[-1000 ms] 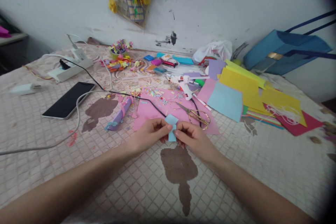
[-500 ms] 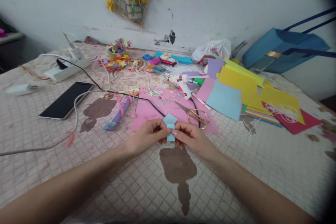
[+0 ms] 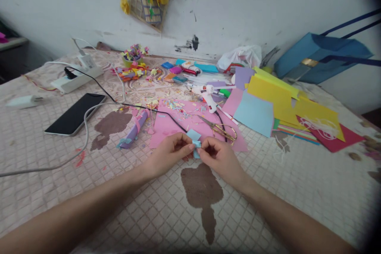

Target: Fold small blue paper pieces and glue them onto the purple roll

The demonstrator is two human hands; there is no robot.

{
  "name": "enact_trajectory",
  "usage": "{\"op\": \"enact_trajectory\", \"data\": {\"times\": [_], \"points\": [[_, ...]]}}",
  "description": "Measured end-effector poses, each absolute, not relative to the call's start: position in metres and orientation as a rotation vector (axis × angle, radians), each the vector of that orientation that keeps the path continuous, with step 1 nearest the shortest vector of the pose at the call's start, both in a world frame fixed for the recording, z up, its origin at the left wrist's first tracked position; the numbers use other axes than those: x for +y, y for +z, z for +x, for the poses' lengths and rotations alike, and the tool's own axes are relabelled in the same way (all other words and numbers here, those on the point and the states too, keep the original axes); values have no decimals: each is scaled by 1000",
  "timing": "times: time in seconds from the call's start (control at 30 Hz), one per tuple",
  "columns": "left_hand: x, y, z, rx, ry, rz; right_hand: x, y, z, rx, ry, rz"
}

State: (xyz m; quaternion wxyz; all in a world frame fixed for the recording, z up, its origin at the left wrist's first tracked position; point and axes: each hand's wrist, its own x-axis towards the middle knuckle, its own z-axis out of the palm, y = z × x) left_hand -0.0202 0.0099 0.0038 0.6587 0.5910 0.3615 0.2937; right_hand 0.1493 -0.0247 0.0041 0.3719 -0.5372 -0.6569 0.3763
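Observation:
A small folded strip of light blue paper [image 3: 197, 152] is pinched between my two hands, just above the table's near middle. My left hand [image 3: 175, 151] grips its left side with thumb and fingers closed. From the right, my right hand [image 3: 216, 155] pinches the other side, thumb against fingers. Another light blue piece [image 3: 193, 134] shows just behind the fingertips; whether it joins the strip I cannot tell. Beyond the hands lies a pink sheet [image 3: 166, 125], with gold-handled scissors [image 3: 222, 130] on it and a white glue gun [image 3: 209, 99] at its far side.
At left are a phone [image 3: 76, 114], a power strip [image 3: 77, 79] with cables, and a purple paper roll [image 3: 134, 130]. Coloured sheets [image 3: 269, 97] lie to the right with white string [image 3: 321, 127]. Paper scraps [image 3: 178, 108] litter the middle. A blue bag [image 3: 321, 57] stands at the back right.
The blue strip has turned and tilted between my fingers and looks narrower and shorter. My right-hand fingers have shifted slightly to the right and curled more; the rest has stayed in place.

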Motion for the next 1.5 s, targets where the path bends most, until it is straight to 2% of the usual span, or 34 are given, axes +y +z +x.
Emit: {"op": "enact_trajectory", "data": {"times": [0.23, 0.33, 0.53, 0.73, 0.93, 1.13, 1.5], "points": [[8, 2, -21, 880, 668, 1414, -30, 3, 145, -1869, 563, -1359], [9, 3, -21, 891, 666, 1395, -31, 4, 146, -1870, 626, -1341], [11, 12, -20, 862, 654, 1205, -25, 6, 151, -1664, 1018, -1336], [15, 9, -22, 866, 715, 1250, -20, 3, 154, -1450, 1148, -1276], [15, 5, -23, 825, 856, 1325, -20, 4, 153, -1419, 1111, -1204], [13, 13, -23, 910, 827, 1494, -20, 7, 156, -1556, 972, -1250], [14, 7, -23, 844, 885, 1413, -21, 7, 157, -1595, 848, -1213]]}}
